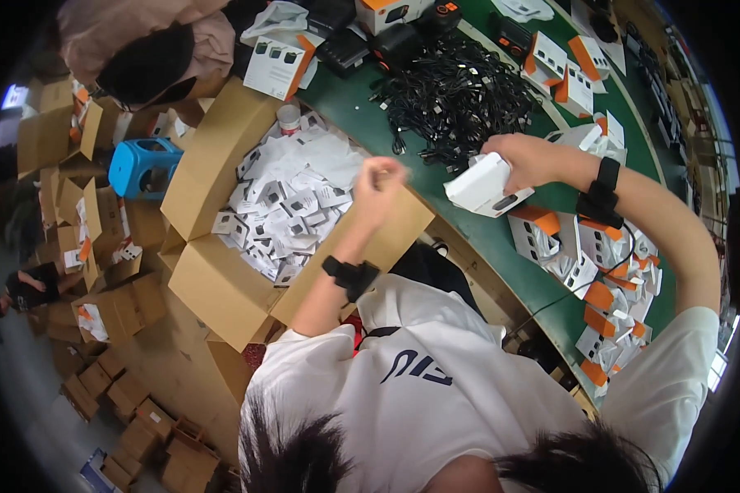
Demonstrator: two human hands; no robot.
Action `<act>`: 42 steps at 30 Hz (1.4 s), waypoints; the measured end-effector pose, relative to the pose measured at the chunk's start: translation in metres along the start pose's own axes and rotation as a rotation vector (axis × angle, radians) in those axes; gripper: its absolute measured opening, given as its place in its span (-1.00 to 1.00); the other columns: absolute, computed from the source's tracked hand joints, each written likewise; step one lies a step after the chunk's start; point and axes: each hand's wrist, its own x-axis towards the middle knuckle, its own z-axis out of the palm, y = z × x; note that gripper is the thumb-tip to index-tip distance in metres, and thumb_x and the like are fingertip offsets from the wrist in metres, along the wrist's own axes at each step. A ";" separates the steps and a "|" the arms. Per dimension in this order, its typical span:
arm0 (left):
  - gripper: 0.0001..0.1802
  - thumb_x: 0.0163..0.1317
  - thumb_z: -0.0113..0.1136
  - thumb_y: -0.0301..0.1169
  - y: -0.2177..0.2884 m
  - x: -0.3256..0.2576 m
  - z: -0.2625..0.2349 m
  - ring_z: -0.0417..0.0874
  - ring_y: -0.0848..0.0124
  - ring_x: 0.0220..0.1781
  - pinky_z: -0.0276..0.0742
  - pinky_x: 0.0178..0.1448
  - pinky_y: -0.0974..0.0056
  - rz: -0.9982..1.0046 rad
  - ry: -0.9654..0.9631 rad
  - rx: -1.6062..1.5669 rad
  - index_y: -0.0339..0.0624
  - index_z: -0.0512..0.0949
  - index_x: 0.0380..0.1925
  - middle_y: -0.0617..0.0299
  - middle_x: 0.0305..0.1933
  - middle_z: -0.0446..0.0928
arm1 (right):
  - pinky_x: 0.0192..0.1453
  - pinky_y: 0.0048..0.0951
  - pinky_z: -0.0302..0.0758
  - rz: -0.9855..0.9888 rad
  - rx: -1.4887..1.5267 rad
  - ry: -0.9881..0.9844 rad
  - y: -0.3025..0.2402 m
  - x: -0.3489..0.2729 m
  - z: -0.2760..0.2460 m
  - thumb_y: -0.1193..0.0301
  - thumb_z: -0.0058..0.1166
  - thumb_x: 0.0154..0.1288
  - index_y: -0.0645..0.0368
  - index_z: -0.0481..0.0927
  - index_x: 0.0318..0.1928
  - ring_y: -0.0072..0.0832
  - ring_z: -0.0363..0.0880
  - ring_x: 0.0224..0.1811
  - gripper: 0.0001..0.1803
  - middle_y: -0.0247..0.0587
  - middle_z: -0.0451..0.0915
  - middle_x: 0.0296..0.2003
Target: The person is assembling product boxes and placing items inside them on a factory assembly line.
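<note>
My right hand (pixel 528 158) grips a small white carton (pixel 483 186) with a dark window, holding it above the green table (pixel 362 111) close to a heap of black cables (pixel 456 94). My left hand (pixel 378 185) is blurred and curled into a fist over the edge of a big open cardboard box (pixel 222 287). Whether anything small sits in that fist is hidden. The box is filled with several small white packets (pixel 284 205). Both wrists wear black straps.
Several white and orange cartons (pixel 604 283) lie on the table at my right, with more (pixel 563 70) at the far end. Another person (pixel 144 49) bends at the upper left by a blue stool (pixel 144 164). Cardboard boxes (pixel 115 308) crowd the floor on the left.
</note>
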 end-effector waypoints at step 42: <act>-0.71 -0.09 0.28 -0.44 0.145 0.213 0.241 0.50 0.48 -0.36 0.40 -0.32 0.42 0.245 -0.450 0.504 -0.36 0.44 -0.39 0.18 -0.40 0.51 | -0.32 -0.29 0.43 1.205 0.232 0.398 0.307 -0.279 -0.055 0.09 0.23 -0.20 0.21 0.58 -0.25 -0.30 0.51 -0.36 -0.48 -0.02 0.54 -0.41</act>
